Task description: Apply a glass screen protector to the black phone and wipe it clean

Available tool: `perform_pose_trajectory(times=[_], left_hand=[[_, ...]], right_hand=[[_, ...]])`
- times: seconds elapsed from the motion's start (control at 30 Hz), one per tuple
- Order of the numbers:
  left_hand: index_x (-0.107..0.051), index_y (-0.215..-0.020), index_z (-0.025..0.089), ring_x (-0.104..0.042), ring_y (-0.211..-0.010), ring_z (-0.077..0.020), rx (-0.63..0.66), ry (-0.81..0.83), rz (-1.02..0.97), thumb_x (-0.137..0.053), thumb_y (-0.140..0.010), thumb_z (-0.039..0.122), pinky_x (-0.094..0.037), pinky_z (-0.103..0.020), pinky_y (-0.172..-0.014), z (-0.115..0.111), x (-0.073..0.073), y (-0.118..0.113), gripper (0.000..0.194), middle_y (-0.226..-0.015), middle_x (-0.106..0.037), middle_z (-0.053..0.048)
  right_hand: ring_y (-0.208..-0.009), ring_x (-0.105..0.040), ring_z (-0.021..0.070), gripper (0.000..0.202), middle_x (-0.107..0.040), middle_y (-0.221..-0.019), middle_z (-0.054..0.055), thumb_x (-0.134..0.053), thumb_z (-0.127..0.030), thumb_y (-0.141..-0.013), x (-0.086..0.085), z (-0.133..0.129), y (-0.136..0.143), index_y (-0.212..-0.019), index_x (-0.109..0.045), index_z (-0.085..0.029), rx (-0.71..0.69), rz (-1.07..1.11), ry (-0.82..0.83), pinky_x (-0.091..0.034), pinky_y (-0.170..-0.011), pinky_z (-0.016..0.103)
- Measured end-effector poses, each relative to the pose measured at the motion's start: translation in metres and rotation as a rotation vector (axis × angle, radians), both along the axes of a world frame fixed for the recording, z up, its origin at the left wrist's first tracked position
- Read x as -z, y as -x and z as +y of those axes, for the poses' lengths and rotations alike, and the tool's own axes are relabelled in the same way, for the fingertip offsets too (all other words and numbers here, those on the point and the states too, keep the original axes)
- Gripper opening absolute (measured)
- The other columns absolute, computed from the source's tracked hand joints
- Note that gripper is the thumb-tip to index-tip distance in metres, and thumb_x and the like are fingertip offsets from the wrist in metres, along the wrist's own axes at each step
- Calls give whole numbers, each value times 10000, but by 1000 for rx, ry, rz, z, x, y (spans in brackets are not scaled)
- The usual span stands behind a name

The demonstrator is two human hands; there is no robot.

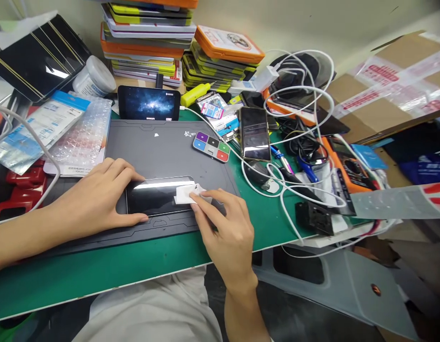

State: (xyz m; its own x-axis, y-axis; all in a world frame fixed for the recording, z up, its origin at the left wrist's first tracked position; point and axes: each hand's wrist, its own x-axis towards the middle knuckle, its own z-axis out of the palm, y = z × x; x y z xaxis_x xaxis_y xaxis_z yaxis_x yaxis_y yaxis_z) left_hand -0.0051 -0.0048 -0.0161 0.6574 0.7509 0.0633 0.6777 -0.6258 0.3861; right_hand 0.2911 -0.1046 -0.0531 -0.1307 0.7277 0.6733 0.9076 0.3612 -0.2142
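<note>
A smartphone [156, 197] with a dark, glossy screen lies face up on a grey work mat [177, 152]. My left hand [106, 194] grips its left end, thumb on the near edge and fingers at the far edge. Pinched in the fingers of my right hand [230, 228] is a folded white wipe [184, 194], which rests on the right part of the screen. The phone's right end is partly hidden by the wipe and my fingers.
Behind the mat stands a lit phone [148, 103]. A coloured keypad [211, 147] lies on the mat. Loose white cables [294, 190], another phone [254, 133] and a multimeter [348, 164] crowd the right side. Stacked flat cases [148, 42] rise at the back.
</note>
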Motion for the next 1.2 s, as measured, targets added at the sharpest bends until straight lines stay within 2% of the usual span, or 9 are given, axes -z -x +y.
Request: perform_pose_trajectory(times=[0.23, 0.37, 0.57, 0.73, 0.93, 1.1, 1.2], left_hand=[[-742, -1399, 205, -646, -1211, -383, 8, -7, 6, -758, -966, 828, -576, -580, -1133, -2, -3, -1, 759, -1283, -692, -132], [-730, -1407, 208, -646, -1227, -393, 5, 6, 11, -723, -977, 856, -578, -605, -1146, -2, -4, -3, 777, -1287, -692, -138], [-725, -1397, 252, -657, -1249, -429, 6, 3, -14, -654, -975, 942, -579, -661, -1155, 0, -1, -1, 813, -1292, -701, -149], [-732, -1395, 288, -666, -1264, -450, -9, 19, -46, -641, -942, 993, -578, -697, -1172, 2, 2, 0, 844, -1299, -708, -147], [-745, -1398, 283, -670, -1279, -452, -28, 43, -34, -678, -929, 969, -570, -711, -1199, 2, 1, 0, 834, -1314, -714, -152], [-748, -1405, 256, -666, -1276, -436, -26, 49, -18, -714, -934, 931, -573, -674, -1203, 1, -1, -1, 824, -1305, -715, -154], [-742, -1414, 232, -657, -1262, -417, -19, 48, 1, -701, -948, 921, -569, -659, -1197, 1, -3, -1, 833, -1305, -713, -153]], right_hand=[[-1321, -867, 285, 250, -913, -1313, 112, -736, -78, -1124, 2, 3, -4, -1339, -825, -173, -106, 16, 23, -709, -1226, 490], [-1306, -876, 297, 244, -913, -1311, 137, -739, -79, -1120, 1, -3, -5, -1338, -827, -143, -111, -29, 21, -706, -1233, 504], [-1275, -883, 287, 299, -915, -1293, 129, -744, -73, -1106, -2, -22, -2, -1383, -821, -153, -100, -67, 23, -741, -1163, 449], [-1265, -879, 285, 281, -913, -1269, 158, -778, -38, -1080, 4, -29, 4, -1352, -812, -99, -85, -38, 23, -720, -1182, 429], [-1251, -865, 269, 374, -907, -1241, 78, -796, -3, -1049, 15, -27, -2, -1338, -852, -234, -41, 64, -23, -715, -1169, 454], [-1070, -836, 252, 365, -840, -1145, 48, -833, -68, -1043, 4, -21, -14, -1277, -906, -339, 158, 149, -141, -725, -973, 420], [-993, -826, 238, 332, -834, -1084, 40, -818, -110, -1072, -3, -12, -12, -1293, -896, -345, 168, 172, -135, -700, -881, 394]])
